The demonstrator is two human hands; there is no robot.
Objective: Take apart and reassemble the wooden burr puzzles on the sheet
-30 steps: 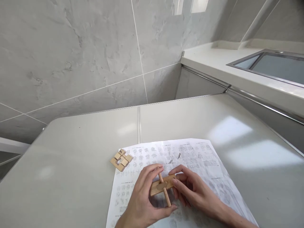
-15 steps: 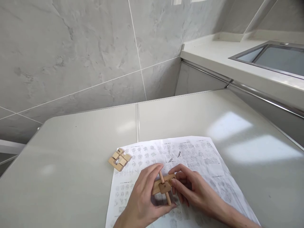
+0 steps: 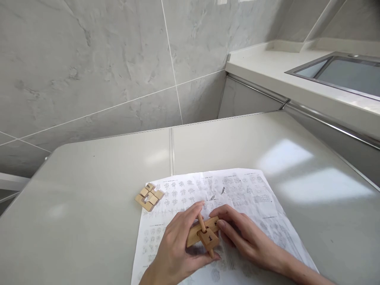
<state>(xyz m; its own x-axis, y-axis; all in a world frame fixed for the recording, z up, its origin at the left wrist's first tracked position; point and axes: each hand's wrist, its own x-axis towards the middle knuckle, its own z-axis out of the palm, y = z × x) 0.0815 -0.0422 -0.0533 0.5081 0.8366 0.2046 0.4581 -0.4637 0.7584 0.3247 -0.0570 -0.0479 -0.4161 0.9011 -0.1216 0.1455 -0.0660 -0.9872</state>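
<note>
Toward the left of the tabletop (image 3: 89,206), a cluster of wooden pieces (image 3: 152,198) covers the far left corner of the printed sheet (image 3: 252,198). Next, above the sheet, the left hand (image 3: 181,241) pinches a round rod (image 3: 201,223) end to end, fingertips at its far end, thumb at the near one. The rod's long axis points toward the tabletop's far edge, leaning slightly left. It passes through a marked block (image 3: 208,238) and crosses a flat bar (image 3: 194,235), whose long axis slants from near left to far right. The right hand (image 3: 243,233) pinches the bar's right end between thumb and fingers. Beyond the tabletop's right edge runs a white counter (image 3: 267,71).
</note>
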